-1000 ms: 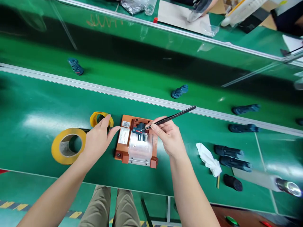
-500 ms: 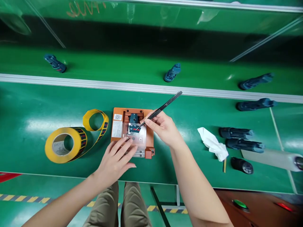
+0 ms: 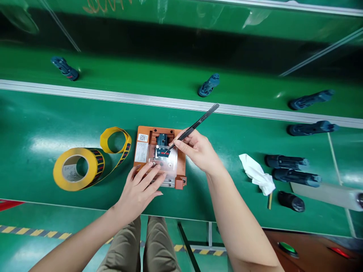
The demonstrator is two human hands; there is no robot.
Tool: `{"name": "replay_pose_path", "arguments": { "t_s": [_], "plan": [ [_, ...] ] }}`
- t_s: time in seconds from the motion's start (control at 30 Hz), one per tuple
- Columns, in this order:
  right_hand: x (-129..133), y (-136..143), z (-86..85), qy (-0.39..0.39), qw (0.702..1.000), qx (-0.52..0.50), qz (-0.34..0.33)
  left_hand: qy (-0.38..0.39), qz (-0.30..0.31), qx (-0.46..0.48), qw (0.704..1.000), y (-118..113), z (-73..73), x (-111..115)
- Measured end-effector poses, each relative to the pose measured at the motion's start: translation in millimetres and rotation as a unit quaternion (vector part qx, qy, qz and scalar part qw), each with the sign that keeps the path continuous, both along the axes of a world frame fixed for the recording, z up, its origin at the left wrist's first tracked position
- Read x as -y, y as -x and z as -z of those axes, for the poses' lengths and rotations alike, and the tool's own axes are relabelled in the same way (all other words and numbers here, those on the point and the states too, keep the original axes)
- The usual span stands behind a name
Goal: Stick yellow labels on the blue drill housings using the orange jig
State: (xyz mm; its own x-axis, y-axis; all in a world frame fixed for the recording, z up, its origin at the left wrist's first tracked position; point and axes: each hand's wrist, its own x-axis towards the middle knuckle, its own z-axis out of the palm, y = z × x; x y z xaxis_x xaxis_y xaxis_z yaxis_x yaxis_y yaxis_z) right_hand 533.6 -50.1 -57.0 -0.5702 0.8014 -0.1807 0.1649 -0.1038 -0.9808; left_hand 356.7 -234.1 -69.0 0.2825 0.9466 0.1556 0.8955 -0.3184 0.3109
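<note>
My right hand point(image 3: 198, 149) grips black tweezers point(image 3: 198, 121), whose tips rest at a dark label point(image 3: 162, 152) with red lettering. The label lies in the window of a clear plastic plate point(image 3: 172, 163) on an orange fixture point(image 3: 181, 172). A dark blue tool part point(image 3: 162, 139) sits in the fixture, partly under the plate. Spread fingers of my left hand point(image 3: 143, 188) lie on the lower left of the plate and hold nothing.
A yellow label roll point(image 3: 64, 181) with a looped strip stands left of the fixture. To the right are a white cloth point(image 3: 256, 173), several dark blue tool bodies point(image 3: 286, 161) and a black cylinder point(image 3: 291, 201). More tool bodies point(image 3: 209, 85) stand behind the metal rail point(image 3: 121, 99).
The camera view has shifted slightly. Both hands keep nearly the same place at the fixture, with the tweezers still at the label.
</note>
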Motion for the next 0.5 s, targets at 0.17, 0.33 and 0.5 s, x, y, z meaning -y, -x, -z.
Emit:
{"name": "replay_pose_path", "arguments": {
  "t_s": [0.17,0.33,0.5],
  "plan": [
    [1,-1,1.6,-0.001,1.0,-0.002,0.0,0.005,-0.002,-0.002,1.0,0,1.4,1],
    [2,-2,2.9,-0.004,1.0,-0.005,-0.001,0.011,0.009,-0.004,1.0,1,-3.8,-2],
    [1,-2,3.6,-0.01,1.0,0.0,-0.004,0.034,0.016,-0.036,0.999,3,-15.6,-19]
  ]
}}
